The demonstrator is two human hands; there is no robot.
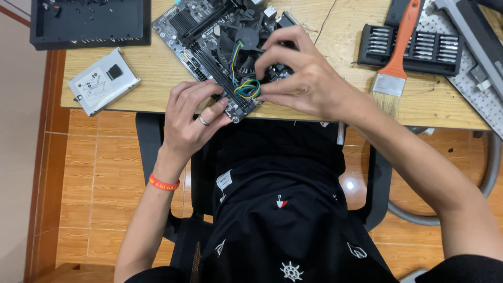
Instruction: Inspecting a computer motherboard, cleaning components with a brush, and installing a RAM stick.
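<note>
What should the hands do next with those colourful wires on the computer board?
Probably steady the board with the left hand while the right hand works the coloured wires at the fan. The right fingertips already pinch there, and the board's corner hangs over the table edge.

Orange-handled brush [396, 57], bit set [419, 47], drive bracket [103, 80]

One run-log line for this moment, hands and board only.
left hand: grips near edge of motherboard | right hand: fingertips on coloured fan cable beside cooler fan | board: flat on wooden table
</note>
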